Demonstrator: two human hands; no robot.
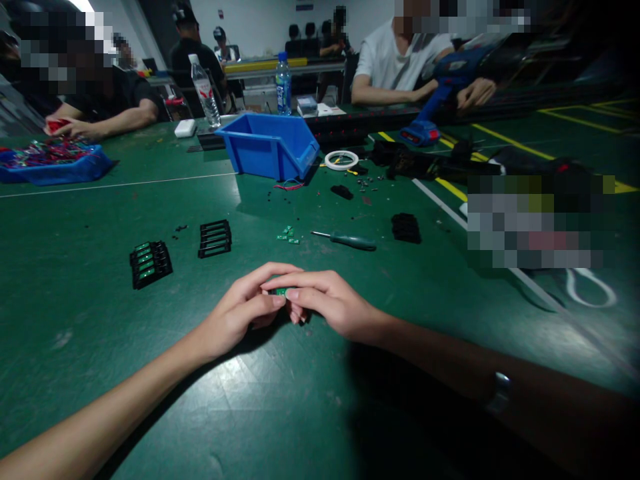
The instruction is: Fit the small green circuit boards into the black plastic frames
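Observation:
Between my two hands is a small green circuit board [281, 292], mostly covered by fingers. My left hand [245, 303] pinches it from the left, thumb on top. My right hand [333, 300] meets it from the right, its thumb tip pressed on the board's edge. Whether a black holder lies under the board I cannot tell. Beyond the hands lie several loose green boards [289, 235] and a screwdriver [353, 241] with a dark green handle. To the left are a black slotted frame holding green boards [151, 264] and a black slotted frame without boards [215, 239].
A blue bin [255, 148] stands at the back, near a white ring-shaped roll [341, 160] and scattered screws. Black stacked parts [406, 228] lie to the right. A blue tray of wires [60, 170] is far left. Across the table a person holds a blue power drill [440, 93].

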